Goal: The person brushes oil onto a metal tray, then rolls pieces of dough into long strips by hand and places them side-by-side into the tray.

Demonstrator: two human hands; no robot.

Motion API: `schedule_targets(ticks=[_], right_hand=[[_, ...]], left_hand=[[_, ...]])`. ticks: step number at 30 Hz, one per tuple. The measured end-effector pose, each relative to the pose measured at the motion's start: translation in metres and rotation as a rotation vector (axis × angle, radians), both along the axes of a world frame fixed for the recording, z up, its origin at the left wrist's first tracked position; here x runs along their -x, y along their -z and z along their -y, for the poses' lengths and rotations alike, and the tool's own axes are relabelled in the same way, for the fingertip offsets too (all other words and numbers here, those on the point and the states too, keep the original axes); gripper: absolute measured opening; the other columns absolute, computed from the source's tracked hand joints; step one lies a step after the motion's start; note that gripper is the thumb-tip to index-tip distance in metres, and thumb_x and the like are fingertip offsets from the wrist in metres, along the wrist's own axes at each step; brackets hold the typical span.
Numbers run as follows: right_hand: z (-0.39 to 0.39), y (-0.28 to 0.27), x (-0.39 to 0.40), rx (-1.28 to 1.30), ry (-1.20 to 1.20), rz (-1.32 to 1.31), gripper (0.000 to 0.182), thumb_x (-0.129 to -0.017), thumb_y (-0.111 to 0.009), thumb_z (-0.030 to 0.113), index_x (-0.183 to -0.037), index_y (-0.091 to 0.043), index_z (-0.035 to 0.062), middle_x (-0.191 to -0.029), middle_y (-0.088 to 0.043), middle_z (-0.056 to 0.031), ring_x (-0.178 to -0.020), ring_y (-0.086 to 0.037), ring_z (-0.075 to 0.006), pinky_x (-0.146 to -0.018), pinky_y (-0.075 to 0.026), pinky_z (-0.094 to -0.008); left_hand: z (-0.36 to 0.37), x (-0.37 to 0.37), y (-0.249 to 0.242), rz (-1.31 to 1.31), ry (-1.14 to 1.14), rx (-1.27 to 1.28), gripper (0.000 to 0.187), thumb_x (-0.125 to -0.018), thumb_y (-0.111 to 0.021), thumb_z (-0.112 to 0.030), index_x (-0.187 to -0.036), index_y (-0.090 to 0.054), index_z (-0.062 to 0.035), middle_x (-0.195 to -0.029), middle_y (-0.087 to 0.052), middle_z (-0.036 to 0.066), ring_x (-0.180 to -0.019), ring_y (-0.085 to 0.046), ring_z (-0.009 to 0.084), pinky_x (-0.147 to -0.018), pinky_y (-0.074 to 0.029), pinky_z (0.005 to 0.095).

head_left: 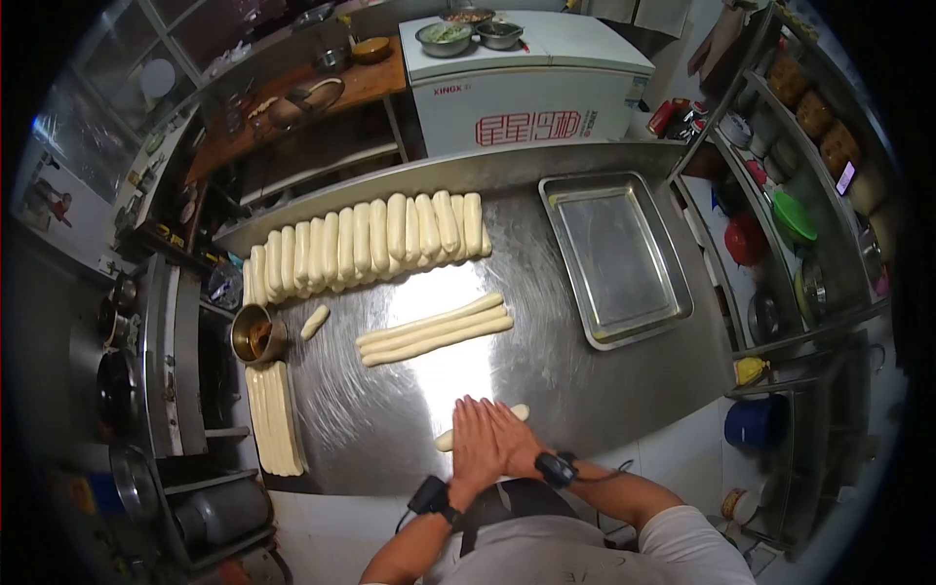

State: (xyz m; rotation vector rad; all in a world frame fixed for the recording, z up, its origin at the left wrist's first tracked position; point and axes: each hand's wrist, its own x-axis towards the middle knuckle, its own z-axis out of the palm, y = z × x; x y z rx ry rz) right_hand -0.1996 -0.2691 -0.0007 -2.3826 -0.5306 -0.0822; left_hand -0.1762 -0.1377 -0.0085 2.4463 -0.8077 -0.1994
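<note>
Both my hands lie flat, side by side, on a short dough roll near the front edge of the steel table. My left hand and my right hand touch each other, fingers stretched forward; the roll's ends show at either side and its middle is hidden. Beyond them lie a few long dough strips next to one another. Many thick dough rolls are lined up in a row at the back. A small dough piece rests left of the long strips.
An empty metal tray is at the right. At the left are a metal pot with something brown inside and stretched dough strips. A white freezer stands behind, shelves at the right.
</note>
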Motion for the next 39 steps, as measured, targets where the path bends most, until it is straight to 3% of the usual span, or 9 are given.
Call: schedule_targets(ticks=[5,9,13,17,23,27,30,36,39], right_hand=[[0.014,-0.024,-0.056,0.426,-0.054,-0.124,0.086,-0.087,-0.065,0.052,-0.150,-0.042,-0.0037,-0.156,-0.042,-0.0250,-0.148,-0.033,-0.0403,-0.124,-0.021,-0.0528],[0.027,-0.006,0.059,0.374,-0.068,-0.140,0.087,-0.091,-0.060,0.063,-0.147,-0.047,-0.0031,-0.156,-0.040,-0.0272,-0.147,-0.034,-0.0460,-0.124,-0.020,-0.0554],[0.026,0.001,0.009,0.435,0.077,-0.095,0.089,-0.091,-0.059,0.064,-0.149,-0.046,-0.0020,-0.157,-0.038,-0.0281,-0.148,-0.032,-0.0461,-0.122,-0.023,-0.0578],[0.042,0.001,-0.042,0.418,0.137,-0.076,0.090,-0.091,-0.059,0.064,-0.151,-0.042,-0.0008,-0.158,-0.035,-0.0286,-0.151,-0.027,-0.0441,-0.125,-0.016,-0.0548],[0.059,0.003,0.073,0.358,0.048,-0.230,0.090,-0.088,-0.064,0.061,-0.149,-0.045,-0.0025,-0.158,-0.035,-0.0288,-0.149,-0.030,-0.0453,-0.124,-0.019,-0.0550],[0.065,-0.005,-0.028,0.488,0.219,-0.126,0.088,-0.089,-0.064,0.060,-0.151,-0.044,0.0006,-0.159,-0.034,-0.0272,-0.151,-0.026,-0.0439,-0.125,-0.016,-0.0541],[0.068,-0.002,-0.020,0.418,0.162,-0.107,0.092,-0.083,-0.071,0.056,-0.149,-0.045,-0.0012,-0.159,-0.034,-0.0280,-0.149,-0.030,-0.0451,-0.124,-0.019,-0.0555],[0.072,-0.001,0.076,0.475,0.040,-0.222,0.091,-0.087,-0.066,0.061,-0.152,-0.042,0.0013,-0.160,-0.034,-0.0255,-0.150,-0.027,-0.0428,-0.125,-0.018,-0.0546],[0.077,-0.004,-0.005,0.445,0.151,-0.135,0.094,-0.081,-0.075,0.056,-0.150,-0.044,0.0007,-0.158,-0.036,-0.0264,-0.148,-0.032,-0.0422,-0.123,-0.022,-0.0537]], left_hand=[[-0.013,-0.068,0.004,0.224,0.087,-0.412,0.080,-0.097,-0.053,-0.049,-0.149,-0.040,0.0113,-0.156,-0.032,0.038,-0.151,-0.025,0.0476,-0.124,-0.016,0.0576],[-0.059,0.051,-0.014,-0.001,0.102,-0.342,0.081,-0.092,-0.059,-0.054,-0.152,-0.044,-0.0014,-0.154,-0.031,0.040,-0.146,-0.024,0.0578,-0.121,-0.013,0.0656],[-0.041,0.003,-0.007,0.051,-0.136,-0.350,0.080,-0.093,-0.059,-0.055,-0.153,-0.044,-0.0048,-0.152,-0.027,0.047,-0.144,-0.019,0.0648,-0.120,-0.008,0.0683],[-0.047,-0.075,0.004,0.190,-0.172,-0.360,0.077,-0.095,-0.057,-0.050,-0.153,-0.042,-0.0007,-0.157,-0.028,0.040,-0.150,-0.019,0.0544,-0.122,-0.010,0.0648],[-0.099,0.063,-0.013,-0.018,-0.051,-0.385,0.071,-0.094,-0.061,-0.041,-0.153,-0.043,-0.0047,-0.158,-0.025,0.039,-0.147,-0.018,0.0605,-0.120,-0.008,0.0692],[-0.086,-0.049,-0.003,0.171,-0.295,-0.423,0.077,-0.092,-0.062,-0.046,-0.153,-0.043,-0.0031,-0.158,-0.024,0.040,-0.149,-0.016,0.0583,-0.120,-0.008,0.0694],[-0.099,-0.063,0.006,0.260,-0.265,-0.463,0.081,-0.091,-0.062,-0.048,-0.152,-0.042,0.0008,-0.158,-0.025,0.040,-0.149,-0.015,0.0573,-0.121,-0.007,0.0692],[-0.129,0.069,-0.006,-0.017,-0.129,-0.412,0.083,-0.092,-0.060,-0.050,-0.153,-0.040,0.0030,-0.160,-0.023,0.038,-0.151,-0.014,0.0552,-0.121,-0.004,0.0687],[-0.113,-0.029,-0.008,0.050,-0.285,-0.474,0.079,-0.094,-0.060,-0.048,-0.152,-0.042,0.0011,-0.160,-0.024,0.036,-0.151,-0.016,0.0523,-0.121,-0.006,0.0670]])
